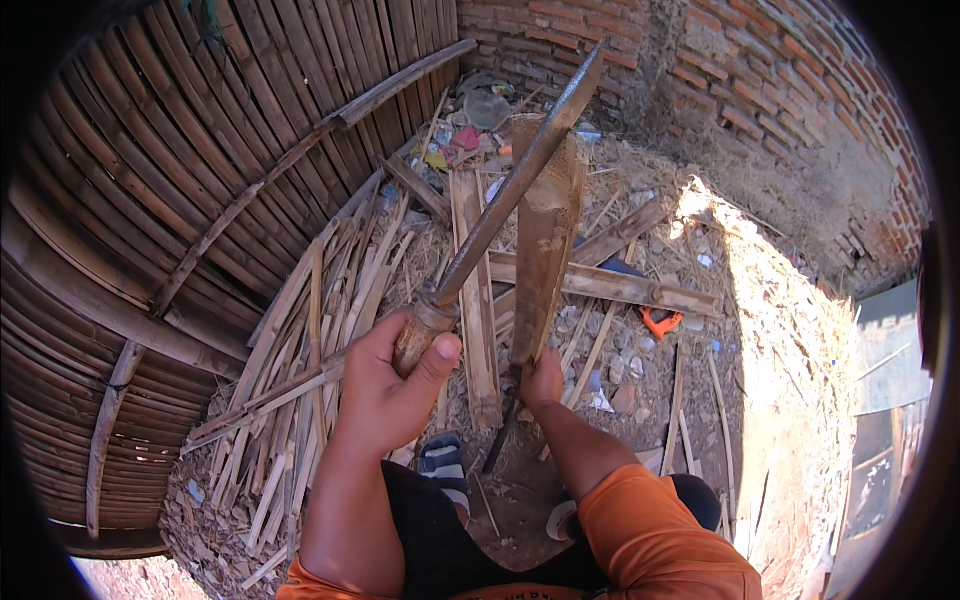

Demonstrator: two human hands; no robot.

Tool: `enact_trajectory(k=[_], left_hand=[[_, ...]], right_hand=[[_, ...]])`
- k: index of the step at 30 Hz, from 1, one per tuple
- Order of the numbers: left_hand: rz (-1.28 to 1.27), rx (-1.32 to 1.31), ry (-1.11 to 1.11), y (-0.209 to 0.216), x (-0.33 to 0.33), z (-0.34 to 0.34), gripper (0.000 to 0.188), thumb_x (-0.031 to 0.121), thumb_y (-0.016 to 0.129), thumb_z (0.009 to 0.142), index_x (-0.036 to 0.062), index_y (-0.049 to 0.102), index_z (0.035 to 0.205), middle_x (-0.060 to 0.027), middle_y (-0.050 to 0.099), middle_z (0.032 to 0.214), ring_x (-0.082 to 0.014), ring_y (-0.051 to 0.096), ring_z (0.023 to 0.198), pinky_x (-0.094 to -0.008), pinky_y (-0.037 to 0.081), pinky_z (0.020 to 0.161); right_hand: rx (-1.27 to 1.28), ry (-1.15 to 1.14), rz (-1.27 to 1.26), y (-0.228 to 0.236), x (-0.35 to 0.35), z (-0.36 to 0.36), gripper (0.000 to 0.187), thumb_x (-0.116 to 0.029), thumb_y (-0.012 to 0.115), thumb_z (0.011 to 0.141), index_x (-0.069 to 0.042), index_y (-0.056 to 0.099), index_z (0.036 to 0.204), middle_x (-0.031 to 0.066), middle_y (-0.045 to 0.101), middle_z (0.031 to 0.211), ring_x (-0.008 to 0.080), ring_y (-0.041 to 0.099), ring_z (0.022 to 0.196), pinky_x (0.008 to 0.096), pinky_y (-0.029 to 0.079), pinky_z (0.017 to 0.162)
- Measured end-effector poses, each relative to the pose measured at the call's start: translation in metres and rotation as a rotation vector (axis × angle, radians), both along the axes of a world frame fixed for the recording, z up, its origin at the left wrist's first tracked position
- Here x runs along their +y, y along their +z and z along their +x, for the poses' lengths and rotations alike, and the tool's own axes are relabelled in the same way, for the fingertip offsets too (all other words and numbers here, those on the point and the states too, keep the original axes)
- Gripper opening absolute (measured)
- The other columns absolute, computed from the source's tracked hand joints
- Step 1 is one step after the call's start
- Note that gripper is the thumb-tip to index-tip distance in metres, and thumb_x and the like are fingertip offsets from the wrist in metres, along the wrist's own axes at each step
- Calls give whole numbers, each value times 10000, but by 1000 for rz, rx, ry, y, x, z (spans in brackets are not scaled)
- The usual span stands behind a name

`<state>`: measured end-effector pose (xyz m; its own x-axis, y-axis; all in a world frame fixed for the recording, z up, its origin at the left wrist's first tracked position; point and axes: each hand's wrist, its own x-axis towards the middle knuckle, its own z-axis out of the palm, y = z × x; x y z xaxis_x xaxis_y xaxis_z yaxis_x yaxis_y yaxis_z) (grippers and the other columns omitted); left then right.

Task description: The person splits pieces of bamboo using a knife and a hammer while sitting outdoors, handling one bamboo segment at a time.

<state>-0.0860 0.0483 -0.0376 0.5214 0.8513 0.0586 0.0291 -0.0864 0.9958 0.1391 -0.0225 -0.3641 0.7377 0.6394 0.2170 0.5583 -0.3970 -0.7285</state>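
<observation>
My left hand [385, 385] is wrapped around the wooden handle of a machete [520, 185]. Its long metal blade slants up and to the right, its far part crossing in front of a wide split bamboo piece [543, 255]. That bamboo stands tilted away from me, and my right hand [543, 380] grips its near end. Whether the blade touches the bamboo, I cannot tell. Just below my right hand a thin dark strip [502, 435] runs down to the ground. Left of the bamboo lies another split bamboo length [474, 310].
Many thin bamboo strips [300, 370] are heaped at left, beside a bamboo-slat wall [190, 150]. A bamboo pole [630, 287] lies crosswise beyond my right hand, near an orange tool handle [660, 322]. Litter lies before the brick wall [760, 110]. My sandalled foot [443, 470] is below.
</observation>
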Motion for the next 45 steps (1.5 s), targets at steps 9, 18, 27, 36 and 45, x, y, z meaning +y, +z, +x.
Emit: enact_trajectory(k=[9,18,27,36,45], left_hand=[[-26,53,88,-2,6,-3,499,470,771,923,10,672,1087,41,604,758,-32,509,635,-217,433,580],[-38,10,77,-2,2,1,496,468,762,929,6,669,1084,38,612,767,-37,521,629,-220,448,576],[-36,14,23,1,-1,-5,428,398,758,951,2,662,1081,39,599,750,-37,510,650,-215,416,589],[-2,31,27,8,-12,-5,380,328,764,955,-16,663,1078,55,584,749,-15,450,672,-217,373,575],[162,218,20,24,-14,-20,459,437,731,956,-16,674,1000,22,548,657,-52,440,621,-267,371,557]], right_hand=[[167,-134,-458,-54,-91,-27,290,-245,606,922,-20,590,1104,245,637,1143,448,616,1081,509,502,931],[544,450,-892,-73,-89,-111,358,-299,624,945,-92,612,1236,274,663,1187,448,644,1134,525,530,944],[461,485,-935,-68,-96,-108,398,-255,605,922,-82,617,1281,292,621,1279,458,633,1177,510,522,1000],[290,436,-816,-58,-108,-95,356,-270,629,899,-77,642,1199,282,673,1169,448,666,1089,498,534,976],[435,347,-1031,105,-106,33,714,-352,724,844,-84,466,1454,300,654,1227,414,698,1015,462,544,902]])
